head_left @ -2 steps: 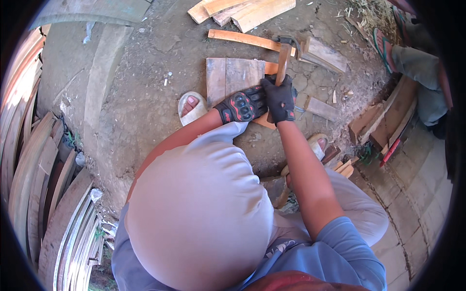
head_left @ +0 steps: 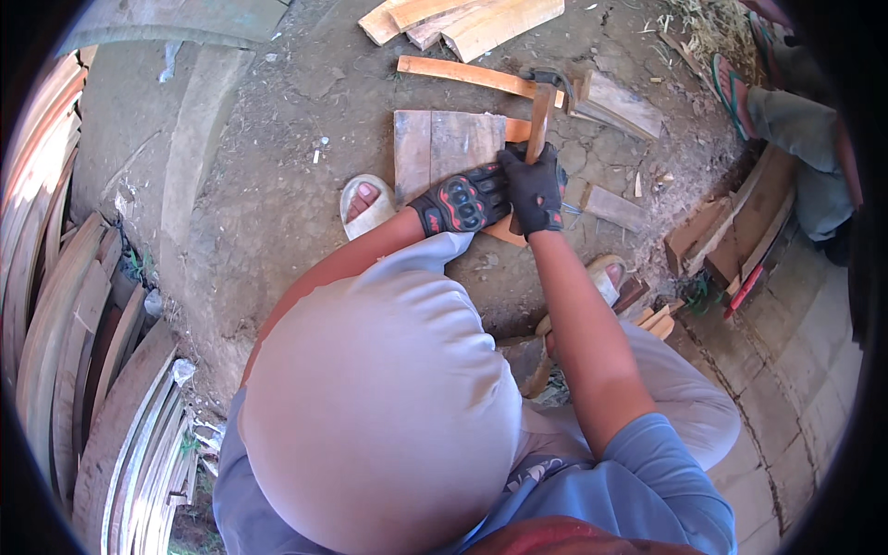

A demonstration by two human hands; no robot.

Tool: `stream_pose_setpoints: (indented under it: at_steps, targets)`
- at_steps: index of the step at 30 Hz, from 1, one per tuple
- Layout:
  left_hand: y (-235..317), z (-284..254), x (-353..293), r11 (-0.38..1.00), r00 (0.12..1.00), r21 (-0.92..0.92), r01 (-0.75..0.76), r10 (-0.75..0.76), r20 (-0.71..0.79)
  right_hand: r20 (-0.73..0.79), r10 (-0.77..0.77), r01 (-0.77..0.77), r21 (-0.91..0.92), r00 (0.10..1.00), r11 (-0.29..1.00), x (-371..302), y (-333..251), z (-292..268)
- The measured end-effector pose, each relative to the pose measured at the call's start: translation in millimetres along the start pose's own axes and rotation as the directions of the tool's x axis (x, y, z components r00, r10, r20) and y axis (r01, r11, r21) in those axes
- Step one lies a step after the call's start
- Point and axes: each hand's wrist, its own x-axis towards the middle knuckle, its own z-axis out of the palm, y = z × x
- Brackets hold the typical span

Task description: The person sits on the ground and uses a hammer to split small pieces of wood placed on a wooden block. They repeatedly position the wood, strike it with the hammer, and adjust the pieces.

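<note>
My right hand [head_left: 534,190], in a black fingerless glove, is closed round the wooden handle of a hammer [head_left: 541,120]. The hammer's dark claw head points away from me. Close beside it is my left hand [head_left: 467,199], in a black glove with red trim and a hard knuckle guard. Its fingers bend in beneath my right hand, which hides their tips and whatever they grip. Under the hands lie joined weathered boards [head_left: 450,143] over an orange-brown strip of wood [head_left: 504,231]. Thin metal pieces, perhaps nails [head_left: 572,209], show just right of my right hand.
Cut planks [head_left: 504,26] lie at the far side, with a long narrow strip [head_left: 453,74] nearer. Short blocks [head_left: 615,104] sit right of the hammer head. Curved boards [head_left: 69,342] are stacked at left. Another person's leg [head_left: 795,120] and thick timber [head_left: 745,217] are at right.
</note>
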Motion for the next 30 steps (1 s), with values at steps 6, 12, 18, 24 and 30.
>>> stream_pose_setpoints:
  at_steps: [6, 12, 18, 24, 30]
  targets:
    - [-5.0, -10.2, -0.7, 0.994, 0.984, 0.030, -0.104, 0.108, -0.139, 0.045, -0.024, 0.023, 0.017, 0.999, 1.000, 5.1, 8.4, -17.6]
    - [-5.3, -15.1, -1.3, 0.995, 0.959, 0.000, -0.095, 0.092, -0.267, 0.090, -0.472, 0.477, -0.287, 0.877, 0.831, -12.0, 39.3, -75.6]
    - [-3.1, -8.5, 2.0, 0.991, 0.935, 0.078, -0.111, 0.130, -0.329, 0.375, -0.521, 0.642, -0.468, 0.766, 0.607, -25.8, 73.5, -80.4]
    - [-6.3, -10.8, -1.4, 0.989, 0.921, 0.074, -0.131, 0.149, -0.359, 0.247, -0.499, 0.556, -0.352, 0.831, 0.753, -51.4, 44.3, -63.8]
    - [-7.0, -15.4, -0.4, 0.983, 0.914, 0.082, -0.164, 0.183, -0.361, 0.190, -0.460, 0.496, -0.411, 0.867, 0.765, -46.1, 48.4, -57.9]
